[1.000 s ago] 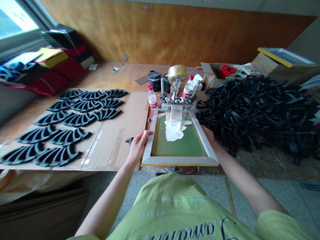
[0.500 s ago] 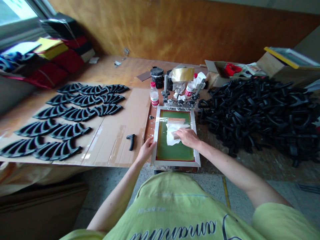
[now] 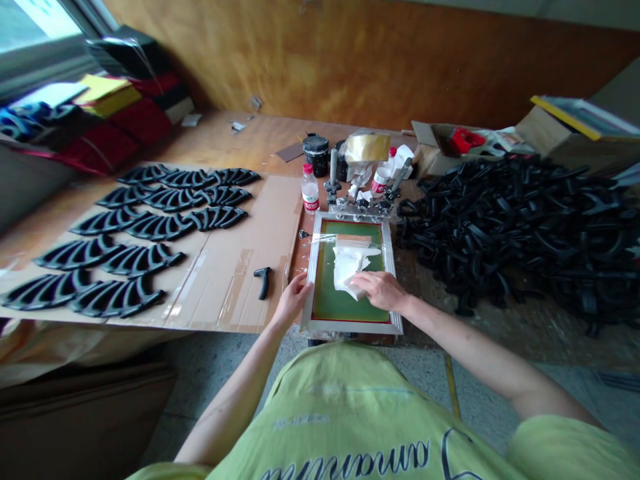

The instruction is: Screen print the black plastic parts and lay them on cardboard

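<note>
A screen printing frame (image 3: 394, 280) with green mesh and a pale metal rim lies in front of me. My left hand (image 3: 299, 291) is closed on the rim's left side. My right hand (image 3: 379, 290) is over the mesh, its fingers pinching a small pale scraper (image 3: 356, 289), partly hidden by them. The scraper touches the lower part of a ragged white ink patch (image 3: 346, 267) on the mesh. Brown and clear tape (image 3: 353, 240) crosses the mesh above the patch. A metal clamp (image 3: 357, 205) stands at the frame's far end.
A single black handle-shaped part (image 3: 263, 283) lies on cardboard (image 3: 215, 287) to the left, beside rows of similar black parts (image 3: 163, 225). A large heap of black parts (image 3: 520, 233) rises on the right. Behind are a red-capped bottle (image 3: 310, 193) and a black tub (image 3: 316, 157).
My right hand and the scraper have moved down the mesh towards me, and more of the white patch shows above them. My left hand stays on the rim.
</note>
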A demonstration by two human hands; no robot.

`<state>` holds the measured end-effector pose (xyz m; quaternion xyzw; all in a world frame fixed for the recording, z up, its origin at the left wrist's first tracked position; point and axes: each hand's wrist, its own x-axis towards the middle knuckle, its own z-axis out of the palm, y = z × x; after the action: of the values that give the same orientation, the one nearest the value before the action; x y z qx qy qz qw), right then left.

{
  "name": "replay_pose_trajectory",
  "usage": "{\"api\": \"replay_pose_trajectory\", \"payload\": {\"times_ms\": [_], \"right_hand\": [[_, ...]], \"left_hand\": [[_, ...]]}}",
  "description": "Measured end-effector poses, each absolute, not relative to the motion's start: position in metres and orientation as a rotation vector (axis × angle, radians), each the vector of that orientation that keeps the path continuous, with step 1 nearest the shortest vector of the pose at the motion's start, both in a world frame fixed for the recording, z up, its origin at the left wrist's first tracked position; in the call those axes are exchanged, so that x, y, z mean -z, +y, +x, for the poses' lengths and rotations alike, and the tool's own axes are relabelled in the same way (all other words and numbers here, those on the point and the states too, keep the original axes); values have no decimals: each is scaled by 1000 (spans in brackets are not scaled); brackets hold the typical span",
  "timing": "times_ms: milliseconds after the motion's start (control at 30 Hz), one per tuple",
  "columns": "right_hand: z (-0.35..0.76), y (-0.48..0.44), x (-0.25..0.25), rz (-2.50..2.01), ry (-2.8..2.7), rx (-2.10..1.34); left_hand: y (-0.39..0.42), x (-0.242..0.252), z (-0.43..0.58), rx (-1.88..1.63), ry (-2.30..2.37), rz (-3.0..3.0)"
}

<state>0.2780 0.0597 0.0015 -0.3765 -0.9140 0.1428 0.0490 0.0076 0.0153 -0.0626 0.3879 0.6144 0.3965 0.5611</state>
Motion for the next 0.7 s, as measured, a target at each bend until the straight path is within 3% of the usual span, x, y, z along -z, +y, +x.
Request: {"api": "replay_pose_trajectory", "payload": {"times_ms": [167, 400, 533, 633, 700], "right_hand": [[264, 96, -32, -1376, -2639, -338], [327, 165, -71, -1639, -2011, -149], [372, 157, -35, -1865, -1747, -327], [355, 124, 7, -1860, -2054, -545], [330, 101, 26, -1760, -2303, -507]], "left_hand": [[15, 41, 6, -912, 1413, 963], [33, -41, 8, -1102, 1319, 964], [75, -84, 17, -1374, 1164, 1025], [107, -110, 25, -1424, 1060, 1058], [116, -115, 31, -1457, 1041, 1049]]}}
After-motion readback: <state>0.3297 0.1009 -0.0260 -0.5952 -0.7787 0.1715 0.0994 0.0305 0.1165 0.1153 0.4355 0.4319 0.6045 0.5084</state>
